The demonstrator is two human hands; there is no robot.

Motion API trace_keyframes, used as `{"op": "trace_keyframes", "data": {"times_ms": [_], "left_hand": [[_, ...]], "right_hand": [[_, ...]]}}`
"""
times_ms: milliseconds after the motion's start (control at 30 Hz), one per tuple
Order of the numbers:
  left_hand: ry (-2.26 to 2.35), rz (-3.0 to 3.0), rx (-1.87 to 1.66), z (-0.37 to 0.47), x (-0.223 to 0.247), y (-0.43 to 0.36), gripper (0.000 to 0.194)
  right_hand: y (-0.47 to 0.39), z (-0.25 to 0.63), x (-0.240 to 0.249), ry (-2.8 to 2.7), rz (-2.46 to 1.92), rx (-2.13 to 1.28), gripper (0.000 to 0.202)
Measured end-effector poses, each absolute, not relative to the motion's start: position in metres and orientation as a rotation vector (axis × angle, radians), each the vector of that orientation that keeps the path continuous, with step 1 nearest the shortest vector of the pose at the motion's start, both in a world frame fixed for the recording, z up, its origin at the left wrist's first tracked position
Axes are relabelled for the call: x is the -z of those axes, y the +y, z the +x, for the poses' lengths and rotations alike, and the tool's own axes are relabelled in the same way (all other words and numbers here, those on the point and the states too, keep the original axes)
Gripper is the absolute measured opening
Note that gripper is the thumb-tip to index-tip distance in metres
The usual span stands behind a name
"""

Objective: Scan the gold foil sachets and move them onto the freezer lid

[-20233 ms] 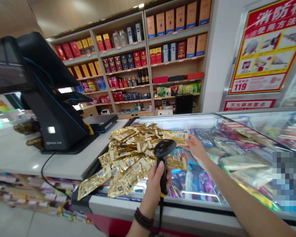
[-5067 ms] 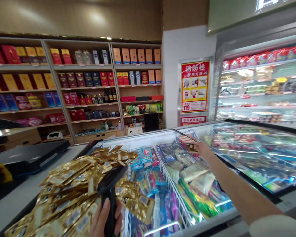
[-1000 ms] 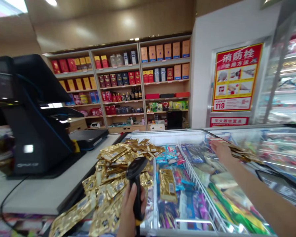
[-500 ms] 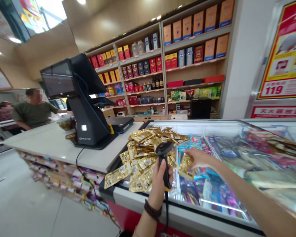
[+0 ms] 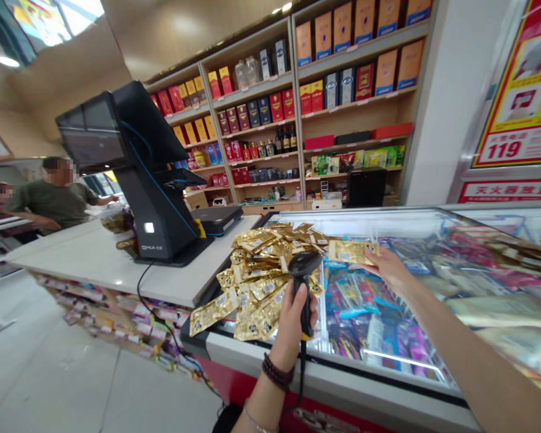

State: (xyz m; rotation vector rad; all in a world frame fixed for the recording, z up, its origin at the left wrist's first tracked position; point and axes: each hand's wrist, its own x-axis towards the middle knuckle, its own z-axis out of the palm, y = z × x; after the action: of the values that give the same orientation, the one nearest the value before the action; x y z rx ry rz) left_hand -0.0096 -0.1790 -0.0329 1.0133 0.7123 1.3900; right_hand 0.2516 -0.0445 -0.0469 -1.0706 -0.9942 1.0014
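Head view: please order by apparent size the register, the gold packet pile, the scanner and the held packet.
1. Register
2. Gold packet pile
3. Scanner and held packet: too close to rank; both partly covered.

From where I stand, a black handheld scanner (image 5: 305, 266) is held handle-down in the person's left grip (image 5: 295, 310), its broad head uppermost, a yellowish patch at its base and a dark cable hanging below. Pinched by one end in the right grip (image 5: 390, 269) is a shiny gold packet (image 5: 355, 251), long and flat, lying nearly level with a pale label showing. A crinkled heap of matching packets (image 5: 261, 258) overlaps on the glass-topped case (image 5: 238, 353), some slanting toward its front corner. Farther right, a blurred brownish-gold stack (image 5: 520, 254) rests.
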Motion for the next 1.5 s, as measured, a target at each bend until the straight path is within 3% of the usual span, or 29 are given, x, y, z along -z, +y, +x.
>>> {"op": "trace_keyframes", "data": {"times_ms": [133,567,1500], "left_hand": [[0.708,1.031,-1.399,-0.009,0.031,-0.181,0.058],[0.696,1.044,-1.355,-0.011,0.032,-0.181,0.060],[0.695,1.045,-1.347,-0.011,0.034,-0.182,0.059]], "right_hand": [[-0.049,0.230,0.046,-0.968,-0.922,-1.092,0.021],[-0.061,0.215,0.040,-0.992,-0.810,-1.079,0.056],[-0.066,0.210,0.034,-1.011,-0.804,-1.066,0.050]]}}
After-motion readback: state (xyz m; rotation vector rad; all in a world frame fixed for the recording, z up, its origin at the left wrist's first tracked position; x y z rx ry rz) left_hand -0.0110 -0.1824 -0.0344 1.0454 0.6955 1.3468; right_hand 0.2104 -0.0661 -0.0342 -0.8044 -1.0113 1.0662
